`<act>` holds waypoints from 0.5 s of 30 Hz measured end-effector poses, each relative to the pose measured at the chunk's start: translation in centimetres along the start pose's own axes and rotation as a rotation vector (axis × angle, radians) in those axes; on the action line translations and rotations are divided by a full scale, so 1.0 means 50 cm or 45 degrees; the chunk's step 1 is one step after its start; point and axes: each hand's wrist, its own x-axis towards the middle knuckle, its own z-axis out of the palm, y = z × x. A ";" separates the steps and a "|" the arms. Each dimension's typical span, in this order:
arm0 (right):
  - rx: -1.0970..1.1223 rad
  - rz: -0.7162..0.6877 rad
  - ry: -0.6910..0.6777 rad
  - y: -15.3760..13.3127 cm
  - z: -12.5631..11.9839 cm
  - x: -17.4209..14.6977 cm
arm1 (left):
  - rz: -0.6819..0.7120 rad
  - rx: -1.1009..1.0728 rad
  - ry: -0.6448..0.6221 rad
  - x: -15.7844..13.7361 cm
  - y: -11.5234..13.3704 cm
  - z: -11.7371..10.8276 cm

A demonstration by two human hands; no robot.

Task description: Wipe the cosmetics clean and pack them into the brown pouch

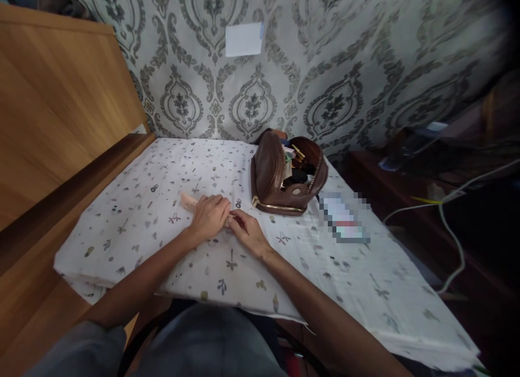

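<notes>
My left hand (209, 217) is curled over a pinkish slip of paper (187, 202), which pokes out to the left past the knuckles. Whether the slip is a banknote or a note is too small to tell. Close against it, my right hand (251, 236) has its thumb and fingers pinched together. A small pale bit shows between the two hands, but its kind is not clear. Just beyond them to the right stands a brown leather pouch (266, 174), unzipped, with papers, a gold-coloured tube and dark items inside.
A patterned white cloth (146, 225) covers the table. Right of the pouch lies a pixelated phone-like object (344, 219). A wooden panel (60, 95) rises at left. Patterned wallpaper (182, 68) with a white card (244, 39) is behind. A pale cable (450, 231) hangs at right.
</notes>
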 end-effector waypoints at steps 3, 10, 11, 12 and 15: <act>-0.063 -0.089 0.004 0.002 0.000 -0.002 | -0.029 -0.016 -0.014 0.001 -0.014 0.006; -0.203 -0.179 0.026 0.025 0.013 0.003 | -0.113 -0.159 0.013 -0.006 -0.020 0.021; -0.229 -0.183 0.031 0.028 0.015 0.004 | -0.127 -0.171 0.024 -0.005 -0.022 0.023; -0.251 -0.185 0.033 0.029 0.018 0.003 | -0.143 -0.189 0.035 -0.002 -0.026 0.023; -0.294 -0.179 0.022 0.028 0.021 0.002 | -0.250 -0.352 0.085 0.017 -0.048 0.015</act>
